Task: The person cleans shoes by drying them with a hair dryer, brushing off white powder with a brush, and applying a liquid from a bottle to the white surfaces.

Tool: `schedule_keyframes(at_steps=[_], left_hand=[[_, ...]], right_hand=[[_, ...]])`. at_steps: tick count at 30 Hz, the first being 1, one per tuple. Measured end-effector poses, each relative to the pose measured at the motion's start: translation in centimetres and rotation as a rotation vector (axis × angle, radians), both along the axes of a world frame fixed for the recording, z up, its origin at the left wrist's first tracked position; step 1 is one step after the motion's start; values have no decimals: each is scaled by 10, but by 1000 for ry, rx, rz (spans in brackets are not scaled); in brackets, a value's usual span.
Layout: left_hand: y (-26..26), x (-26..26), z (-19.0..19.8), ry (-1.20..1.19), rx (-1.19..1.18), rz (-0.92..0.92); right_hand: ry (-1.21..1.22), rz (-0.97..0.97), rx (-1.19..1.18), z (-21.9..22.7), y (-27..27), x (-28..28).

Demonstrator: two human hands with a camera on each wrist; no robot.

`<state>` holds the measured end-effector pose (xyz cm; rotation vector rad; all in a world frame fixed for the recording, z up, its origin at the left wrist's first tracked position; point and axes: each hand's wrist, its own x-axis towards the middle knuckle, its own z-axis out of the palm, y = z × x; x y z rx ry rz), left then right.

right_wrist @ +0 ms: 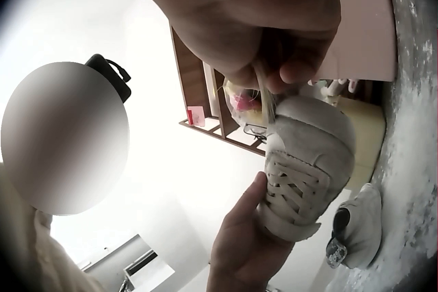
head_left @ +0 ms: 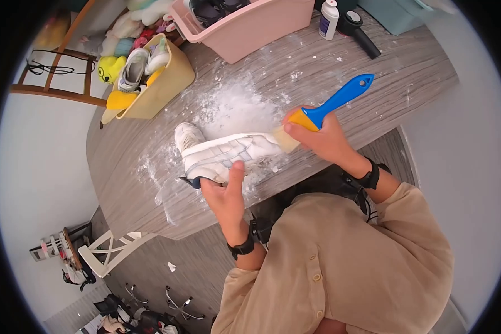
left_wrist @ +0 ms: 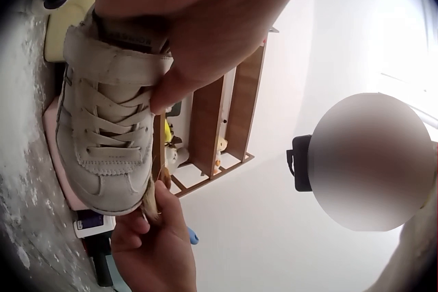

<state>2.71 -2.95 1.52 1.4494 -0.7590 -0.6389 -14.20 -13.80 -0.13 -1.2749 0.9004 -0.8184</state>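
My left hand (head_left: 225,200) holds a white lace-up shoe (head_left: 222,156) at its heel end, the fingers at the ankle opening and the thumb along its side. In the left wrist view, the laces and strap of this shoe (left_wrist: 113,121) show, with the toe pointing down. My right hand (head_left: 328,142) grips a paintbrush (head_left: 345,94) with a blue handle and yellow collar, low near its pale bristles. The bristles (right_wrist: 265,93) lie against the edge of the toe in the right wrist view. A second white shoe (head_left: 187,135) rests on the table beyond the held one.
White powder (head_left: 236,108) is strewn over the wood-grain table (head_left: 122,183). Along the far side stand a yellow bin (head_left: 170,78) with shoes in it, a pink bin (head_left: 256,28), a white bottle (head_left: 328,21), a black handled tool (head_left: 364,42) and a teal bin (head_left: 398,16).
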Motion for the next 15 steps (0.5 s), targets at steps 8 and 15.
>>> schedule_keyframes(at_steps=[8, 15], left_hand=[[-8, 2, -4, 59, -9, -27], [-8, -1, -10, 120, 0, 68]], right_hand=[[11, -60, -18, 20, -9, -6], [-27, 0, -49, 1, -8, 10]])
